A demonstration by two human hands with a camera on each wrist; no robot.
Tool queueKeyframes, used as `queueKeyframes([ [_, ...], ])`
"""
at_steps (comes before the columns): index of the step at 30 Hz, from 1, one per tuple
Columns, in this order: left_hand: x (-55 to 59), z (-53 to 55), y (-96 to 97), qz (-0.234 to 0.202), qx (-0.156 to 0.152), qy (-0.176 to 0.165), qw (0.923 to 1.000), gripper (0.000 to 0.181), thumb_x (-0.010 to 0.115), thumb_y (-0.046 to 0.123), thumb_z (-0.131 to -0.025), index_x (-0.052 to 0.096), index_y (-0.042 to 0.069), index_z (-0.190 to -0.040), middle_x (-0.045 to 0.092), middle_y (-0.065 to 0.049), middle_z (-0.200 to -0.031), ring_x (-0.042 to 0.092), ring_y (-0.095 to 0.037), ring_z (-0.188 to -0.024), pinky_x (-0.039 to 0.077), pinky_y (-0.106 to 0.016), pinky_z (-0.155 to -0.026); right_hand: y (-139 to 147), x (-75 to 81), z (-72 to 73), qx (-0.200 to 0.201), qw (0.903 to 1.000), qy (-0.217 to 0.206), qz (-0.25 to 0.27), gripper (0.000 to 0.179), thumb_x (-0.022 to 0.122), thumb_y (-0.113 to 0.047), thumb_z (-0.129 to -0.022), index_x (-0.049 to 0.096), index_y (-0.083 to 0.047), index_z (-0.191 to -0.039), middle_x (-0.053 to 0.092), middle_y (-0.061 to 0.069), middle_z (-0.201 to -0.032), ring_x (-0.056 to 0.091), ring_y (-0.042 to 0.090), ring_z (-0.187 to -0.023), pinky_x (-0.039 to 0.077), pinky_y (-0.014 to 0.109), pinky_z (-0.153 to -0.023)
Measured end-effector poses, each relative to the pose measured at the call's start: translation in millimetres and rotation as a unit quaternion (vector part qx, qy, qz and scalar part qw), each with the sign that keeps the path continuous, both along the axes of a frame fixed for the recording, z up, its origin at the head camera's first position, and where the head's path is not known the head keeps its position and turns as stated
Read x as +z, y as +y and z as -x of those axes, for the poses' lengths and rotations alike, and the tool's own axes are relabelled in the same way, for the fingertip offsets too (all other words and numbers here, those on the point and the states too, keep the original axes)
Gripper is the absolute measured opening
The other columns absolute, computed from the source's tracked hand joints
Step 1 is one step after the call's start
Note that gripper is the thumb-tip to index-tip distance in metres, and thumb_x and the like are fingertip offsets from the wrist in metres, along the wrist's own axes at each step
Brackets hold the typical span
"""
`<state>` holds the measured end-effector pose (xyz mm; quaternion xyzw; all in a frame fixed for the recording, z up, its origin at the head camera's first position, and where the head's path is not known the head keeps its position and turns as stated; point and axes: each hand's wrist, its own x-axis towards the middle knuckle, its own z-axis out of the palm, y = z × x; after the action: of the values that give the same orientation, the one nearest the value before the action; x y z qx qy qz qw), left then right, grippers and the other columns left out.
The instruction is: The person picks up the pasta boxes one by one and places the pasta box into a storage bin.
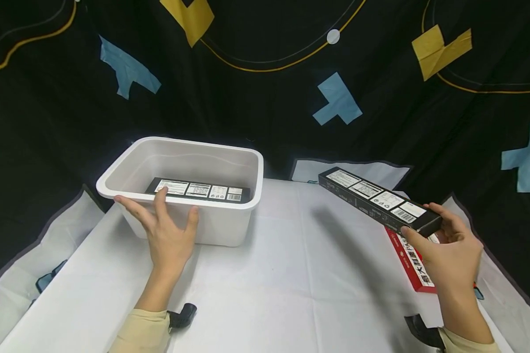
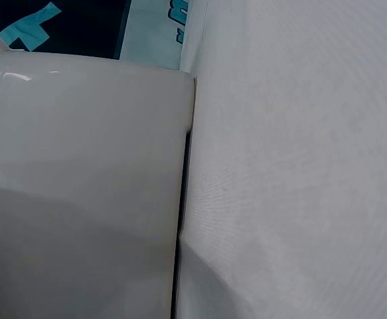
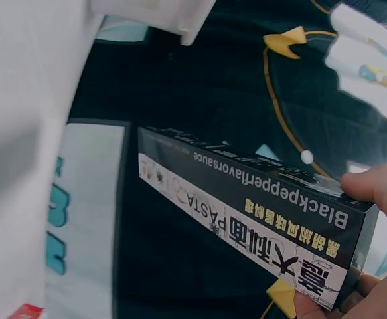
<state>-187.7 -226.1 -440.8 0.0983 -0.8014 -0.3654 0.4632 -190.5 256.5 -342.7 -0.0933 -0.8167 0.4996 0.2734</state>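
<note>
Box (image 1: 375,198), black and labelled Blackpepperflavorsauce, hangs aslant over white table (image 1: 269,294); right hand (image 1: 455,250) pinches its near end between thumb and fingers; left hand (image 1: 171,238), fingers spread, at near rim of white tub (image 1: 223,223); second black box (image 1: 198,190) inside tub; red box (image 1: 408,260) on table, partly hidden behind right hand

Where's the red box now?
At right in the head view, the red box lies on the table, partly hidden by the right hand and the black box it holds.
</note>
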Motion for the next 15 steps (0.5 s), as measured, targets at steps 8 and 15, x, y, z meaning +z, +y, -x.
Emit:
queueKeyframes([
  [8, -0.3, -0.7, -0.5, -0.004, 0.003, -0.011, 0.9999, 0.074, 0.070, 0.050, -0.082, 0.041, 0.023, -0.146, -0.029, -0.013, -0.157, -0.024, -0.023, -0.144, 0.038, -0.054, -0.101, -16, 24.2, 2.1, 0.058, 0.9935, 0.081, 0.055, 0.064, 0.085, 0.000, -0.071, 0.065, -0.019, -0.128, 0.063, 0.003, -0.126, 0.059, 0.017, -0.105, 0.044, 0.014, -0.090],
  [15, 0.3, -0.7, -0.6, -0.001, 0.004, -0.013, 0.9999, 0.074, 0.069, 0.050, -0.083, 0.040, 0.022, -0.146, -0.029, -0.014, -0.156, -0.024, -0.023, -0.144, 0.041, -0.055, -0.098, -31, 43.1, 7.3, 0.090, 0.9879, 0.122, 0.036, 0.061, 0.082, 0.001, -0.073, 0.064, -0.017, -0.129, 0.064, 0.005, -0.126, 0.057, 0.020, -0.104, 0.042, 0.019, -0.096],
])
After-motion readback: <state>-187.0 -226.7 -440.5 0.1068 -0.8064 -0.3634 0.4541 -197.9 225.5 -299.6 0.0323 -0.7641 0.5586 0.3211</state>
